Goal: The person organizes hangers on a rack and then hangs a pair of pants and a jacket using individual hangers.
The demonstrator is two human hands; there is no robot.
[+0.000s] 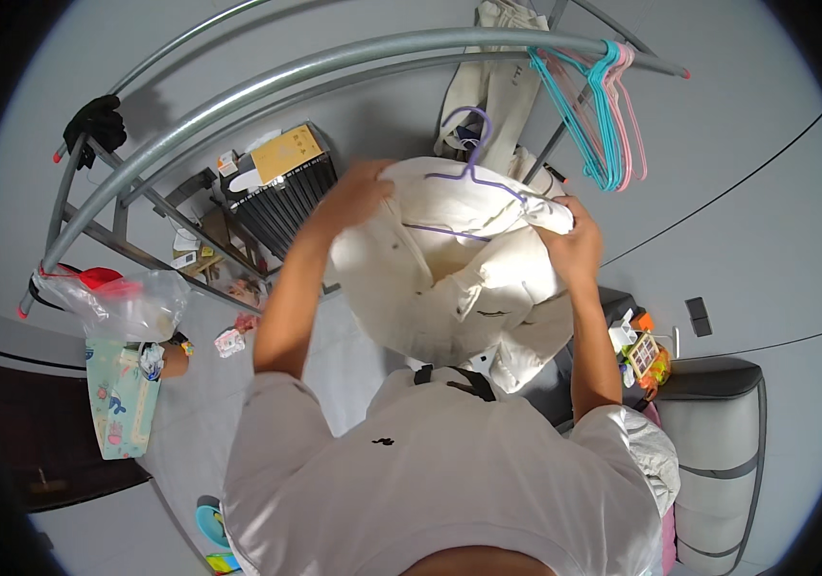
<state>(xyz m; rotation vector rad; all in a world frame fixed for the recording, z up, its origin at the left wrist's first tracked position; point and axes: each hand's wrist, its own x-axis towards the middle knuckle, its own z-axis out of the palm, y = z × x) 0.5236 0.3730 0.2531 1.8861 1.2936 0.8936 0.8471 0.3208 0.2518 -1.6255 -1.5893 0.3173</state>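
Note:
A cream-white jacket or shirt [382, 278] hangs spread out in front of my chest, its front partly open and its lower part bunched. Inside its neck and shoulders sits a purple hanger [471, 173], its hook sticking up above the cloth. My left hand [358, 197] closes on the garment's edge at the left shoulder, somewhat blurred. At the right shoulder, my right hand [574, 245] grips the cloth beside the hanger's arm, fingers wrapped round it.
Ahead runs a grey metal rack rail [334, 72]. Turquoise and pink hangers [607, 120] hang at its right, beside off-white trousers [507, 86]. A black glove [96, 125] and a clear plastic bag [137, 302] hang left. A grey padded seat [718, 451] stands at right.

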